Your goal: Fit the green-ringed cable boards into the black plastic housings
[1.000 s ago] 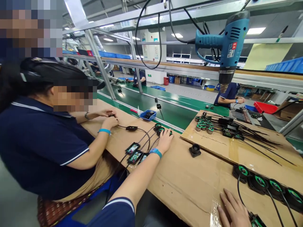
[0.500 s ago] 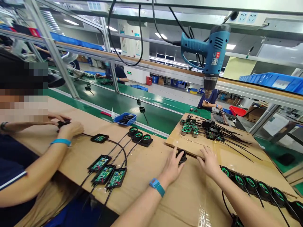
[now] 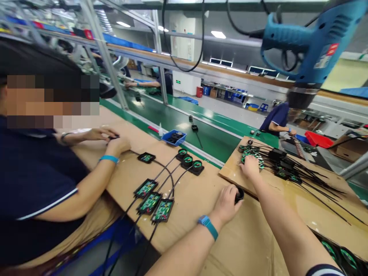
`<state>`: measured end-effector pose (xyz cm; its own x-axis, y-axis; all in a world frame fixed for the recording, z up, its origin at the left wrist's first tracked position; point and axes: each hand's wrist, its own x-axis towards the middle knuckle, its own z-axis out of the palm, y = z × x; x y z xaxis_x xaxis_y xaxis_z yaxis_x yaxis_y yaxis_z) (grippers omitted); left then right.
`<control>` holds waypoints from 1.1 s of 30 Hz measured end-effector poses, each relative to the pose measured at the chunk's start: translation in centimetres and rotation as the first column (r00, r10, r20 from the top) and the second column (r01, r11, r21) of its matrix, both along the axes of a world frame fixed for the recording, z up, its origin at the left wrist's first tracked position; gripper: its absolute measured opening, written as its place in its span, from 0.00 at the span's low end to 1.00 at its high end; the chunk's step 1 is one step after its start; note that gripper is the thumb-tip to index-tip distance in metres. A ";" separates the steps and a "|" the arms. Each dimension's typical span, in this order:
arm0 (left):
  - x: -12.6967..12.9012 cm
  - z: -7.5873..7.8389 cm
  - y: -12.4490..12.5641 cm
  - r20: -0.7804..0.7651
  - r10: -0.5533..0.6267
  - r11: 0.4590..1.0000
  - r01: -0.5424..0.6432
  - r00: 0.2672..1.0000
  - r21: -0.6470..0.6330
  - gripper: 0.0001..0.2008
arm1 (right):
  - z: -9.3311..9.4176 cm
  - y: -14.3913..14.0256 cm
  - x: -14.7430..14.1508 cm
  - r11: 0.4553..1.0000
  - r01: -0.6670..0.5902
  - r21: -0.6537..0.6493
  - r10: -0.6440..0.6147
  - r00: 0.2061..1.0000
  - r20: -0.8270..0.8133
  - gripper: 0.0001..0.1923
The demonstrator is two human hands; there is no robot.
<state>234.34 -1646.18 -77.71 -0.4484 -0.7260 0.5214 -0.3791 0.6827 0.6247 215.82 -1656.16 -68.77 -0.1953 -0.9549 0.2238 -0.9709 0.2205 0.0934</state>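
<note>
My left hand (image 3: 227, 203) is closed around a black round housing (image 3: 239, 195), resting on the cardboard-covered bench near the seam between two sheets. My right hand (image 3: 250, 168) reaches over a cluster of round green-faced parts (image 3: 261, 163) at the far right. Its fingers curl down among them and the tips are hidden, so a grip cannot be made out. Black cables run from these parts to dark boxes (image 3: 278, 155) lying beside them. Left of my left hand are several open black cases with green circuit boards (image 3: 162, 210), wired to round black-cased units (image 3: 197, 165).
A co-worker's hands (image 3: 115, 142) handle a small dark part on the left. Beyond the bench runs a green conveyor (image 3: 209, 143). A blue tray (image 3: 174, 138) of black parts stands by its edge. A blue heat gun (image 3: 313, 50) hangs overhead; more round units (image 3: 349, 257) line the lower right.
My right hand has moved forward from the cardboard seam to the cluster of round parts. My left hand stays at the black housing. The view has swung left.
</note>
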 end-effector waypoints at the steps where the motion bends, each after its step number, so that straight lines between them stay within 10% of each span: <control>1: 0.0 0.0 -0.1 0.001 0.000 1.000 0.000 1.000 0.006 0.14 | -0.2 -0.1 0.2 1.000 0.003 -0.001 -0.003 1.000 -0.001 0.21; 6: 0.2 0.4 -0.2 -0.038 0.008 1.000 -0.008 0.999 0.010 0.26 | -0.7 0.5 -0.1 0.995 -0.088 -0.037 0.085 0.994 -0.073 0.15; 12: 0.9 0.7 -1.2 -0.101 0.220 0.975 -0.216 0.970 0.050 0.17 | -0.2 4.8 -1.2 0.964 -0.110 -0.242 0.132 0.988 0.080 0.19; 19: 3.7 -0.9 -3.7 0.286 0.432 0.887 -0.461 0.855 0.038 0.22 | 5.3 17.3 0.4 0.783 -0.060 -0.619 0.341 0.874 0.347 0.33; 23: 4.2 -1.3 -2.7 0.415 0.433 0.870 -0.492 0.800 0.039 0.29 | 4.4 24.2 3.1 0.890 -0.217 -0.402 0.408 0.773 0.486 0.26; 28: 3.2 -0.5 -0.1 0.216 0.050 0.996 -0.064 0.975 0.059 0.36 | -2.2 26.8 6.5 0.943 -0.333 -0.026 0.282 0.754 0.593 0.24; 33: 1.4 -0.4 0.7 0.141 -0.176 0.983 0.181 0.974 -0.021 0.27 | -4.2 27.4 7.5 0.978 -0.191 -0.087 0.203 0.758 0.620 0.22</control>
